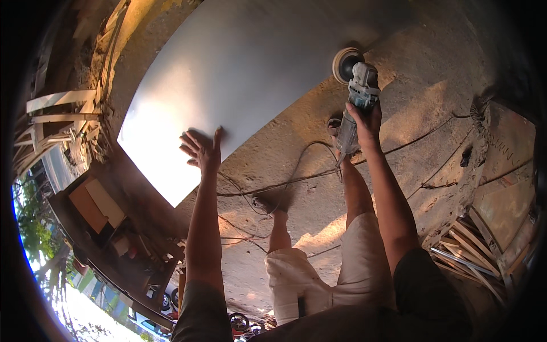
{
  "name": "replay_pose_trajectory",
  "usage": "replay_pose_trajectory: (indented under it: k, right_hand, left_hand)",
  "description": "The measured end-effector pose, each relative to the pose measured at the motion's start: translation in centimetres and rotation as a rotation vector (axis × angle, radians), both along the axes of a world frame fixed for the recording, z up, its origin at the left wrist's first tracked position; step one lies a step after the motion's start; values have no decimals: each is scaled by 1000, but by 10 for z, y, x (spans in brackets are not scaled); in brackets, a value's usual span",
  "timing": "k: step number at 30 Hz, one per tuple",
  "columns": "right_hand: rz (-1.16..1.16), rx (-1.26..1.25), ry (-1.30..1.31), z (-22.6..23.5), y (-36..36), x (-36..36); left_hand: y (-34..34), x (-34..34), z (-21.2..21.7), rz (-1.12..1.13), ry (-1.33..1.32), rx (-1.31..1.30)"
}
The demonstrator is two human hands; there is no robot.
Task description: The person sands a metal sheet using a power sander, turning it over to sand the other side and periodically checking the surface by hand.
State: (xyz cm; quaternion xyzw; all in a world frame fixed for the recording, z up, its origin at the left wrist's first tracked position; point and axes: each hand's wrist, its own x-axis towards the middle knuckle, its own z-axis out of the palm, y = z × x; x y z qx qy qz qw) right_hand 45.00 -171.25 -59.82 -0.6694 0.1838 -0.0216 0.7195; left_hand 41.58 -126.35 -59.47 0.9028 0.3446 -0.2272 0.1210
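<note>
My right hand (369, 122) is wrapped round the body of an angle grinder (363, 85), a grey and teal tool held out ahead of me. Its round, pale-rimmed disc (343, 64) is at the near edge of a large smooth sheet (239, 62); whether it touches the sheet I cannot tell. My left hand (201, 150) is at the sheet's near-left edge with fingers spread, holding nothing. Glare whitens the sheet's left corner beside it. A dark cord (305, 151) loops near the grinder's rear end.
Cables (273, 187) cross the dusty floor (319, 211) around my feet. Wood strips (464, 248) are piled at the right, and more scrap wood (62, 122) lies at the far left. A dark shelf-like unit (108, 211) with boards stands at the left.
</note>
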Motion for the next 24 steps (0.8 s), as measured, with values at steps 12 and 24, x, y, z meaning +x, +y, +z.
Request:
replay_pose_trajectory:
  k: [12,24]
  right_hand:
    - [287,-303,-137,-6,282,-192]
    - [704,-559,-359,-13,539,-356]
  left_hand:
    - [156,19,62,-47,-95,-725]
    - [356,-124,176,-104,-532,-846]
